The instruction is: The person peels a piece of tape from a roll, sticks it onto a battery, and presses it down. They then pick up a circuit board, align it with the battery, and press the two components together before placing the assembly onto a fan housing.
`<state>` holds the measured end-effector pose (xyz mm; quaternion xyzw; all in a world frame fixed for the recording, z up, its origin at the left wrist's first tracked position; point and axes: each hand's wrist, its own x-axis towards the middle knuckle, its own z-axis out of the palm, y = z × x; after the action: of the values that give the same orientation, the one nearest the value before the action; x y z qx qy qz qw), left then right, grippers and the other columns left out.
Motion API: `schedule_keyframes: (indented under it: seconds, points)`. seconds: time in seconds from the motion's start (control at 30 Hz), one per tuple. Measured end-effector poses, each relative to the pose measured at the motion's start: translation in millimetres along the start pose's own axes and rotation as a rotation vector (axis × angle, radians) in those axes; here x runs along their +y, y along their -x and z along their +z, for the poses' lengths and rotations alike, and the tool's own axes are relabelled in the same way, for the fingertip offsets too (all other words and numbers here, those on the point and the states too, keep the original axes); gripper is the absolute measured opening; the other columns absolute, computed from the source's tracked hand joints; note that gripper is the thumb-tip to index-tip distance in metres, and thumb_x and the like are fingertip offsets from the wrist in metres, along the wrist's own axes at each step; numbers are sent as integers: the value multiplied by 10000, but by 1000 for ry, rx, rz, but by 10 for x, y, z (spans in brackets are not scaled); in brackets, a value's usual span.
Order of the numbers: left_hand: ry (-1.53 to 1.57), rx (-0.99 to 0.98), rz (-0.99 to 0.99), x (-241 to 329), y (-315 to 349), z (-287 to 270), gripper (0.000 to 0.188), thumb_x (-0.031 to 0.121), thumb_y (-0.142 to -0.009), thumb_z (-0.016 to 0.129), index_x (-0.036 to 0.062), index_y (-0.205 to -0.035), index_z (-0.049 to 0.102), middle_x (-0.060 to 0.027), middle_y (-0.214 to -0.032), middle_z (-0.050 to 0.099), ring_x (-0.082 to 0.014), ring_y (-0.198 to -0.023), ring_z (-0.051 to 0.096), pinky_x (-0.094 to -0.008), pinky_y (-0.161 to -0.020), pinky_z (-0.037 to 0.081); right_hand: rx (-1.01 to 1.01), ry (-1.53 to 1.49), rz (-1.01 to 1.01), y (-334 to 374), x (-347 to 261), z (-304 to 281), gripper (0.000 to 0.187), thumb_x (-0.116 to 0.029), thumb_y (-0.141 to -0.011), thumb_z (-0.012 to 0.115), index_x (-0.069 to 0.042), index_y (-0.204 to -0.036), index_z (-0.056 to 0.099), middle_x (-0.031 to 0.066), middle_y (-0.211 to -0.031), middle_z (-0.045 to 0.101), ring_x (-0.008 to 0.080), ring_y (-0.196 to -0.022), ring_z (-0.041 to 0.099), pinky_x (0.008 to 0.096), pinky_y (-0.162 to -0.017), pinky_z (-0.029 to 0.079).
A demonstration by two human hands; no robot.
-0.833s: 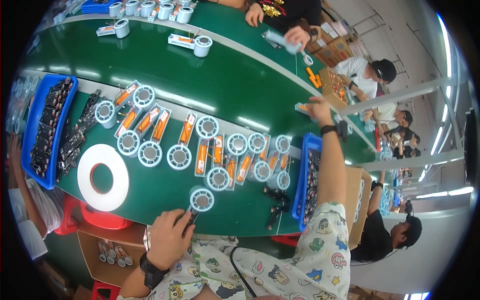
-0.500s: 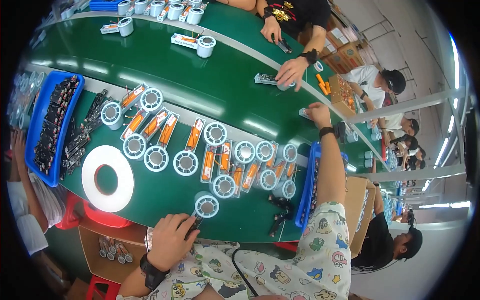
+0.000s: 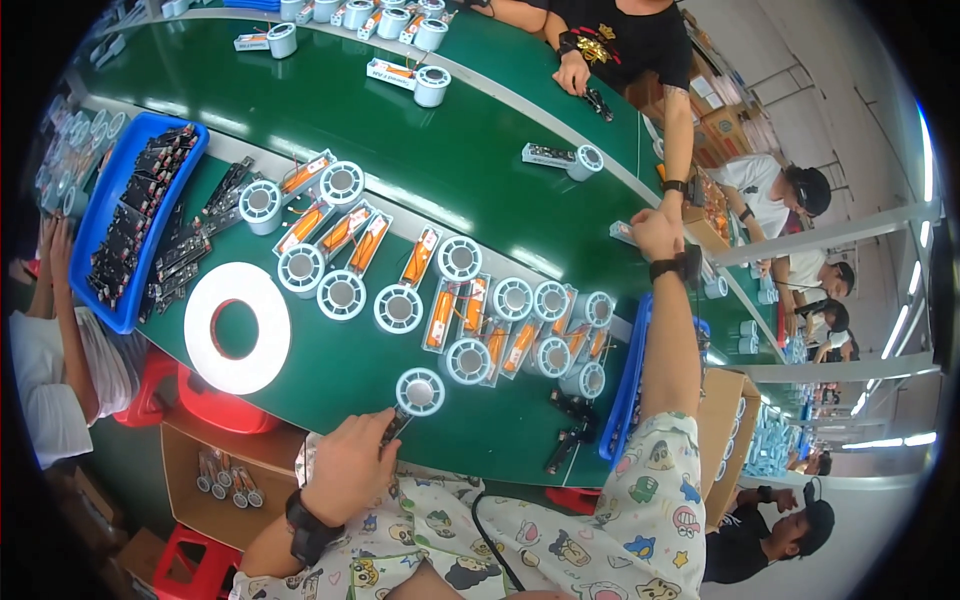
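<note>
Your left hand (image 3: pixel 352 468) pinches a small dark part at the near table (image 3: pixel 330 385) edge, touching the white spool (image 3: pixel 420 391) just ahead of it. Rows of more spools and orange pieces (image 3: pixel 440 318) lie beyond, with a large white ring (image 3: pixel 238 327) to the left. Your right hand (image 3: pixel 655 232) is stretched far out over the belt (image 3: pixel 470 150) and seems closed on a small pale box (image 3: pixel 623 232), though that is too small to be sure.
</note>
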<state>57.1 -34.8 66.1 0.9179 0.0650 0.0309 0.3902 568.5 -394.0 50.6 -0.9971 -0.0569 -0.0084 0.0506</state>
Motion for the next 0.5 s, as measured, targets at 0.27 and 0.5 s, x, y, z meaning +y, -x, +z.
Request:
schedule_keyframes:
  seconds: [0.27, 0.5]
  points:
    - [96, -11, 259, 258, -468, -675, 492, 40, -710, 818, 42, -1183, 685, -127, -827, 668, -320, -714, 651, -412, -635, 532, -611, -669, -989, 2431, -2128, -1232, 549, -145, -814, 833, -59, -1295, 581, 110, -1255, 624, 226, -1090, 637, 350, -857, 558]
    - [-174, 149, 451, 396, -1315, -671, 629, 137, -766, 796, 51, -1347, 570, -144, -1098, 649, -306, -1004, 624, -413, -834, 501, -191, -270, -994, 2134, -2333, -1067, 427, -202, -772, 864, -34, -1113, 669, 156, -1046, 672, 274, -940, 669, 366, -757, 547]
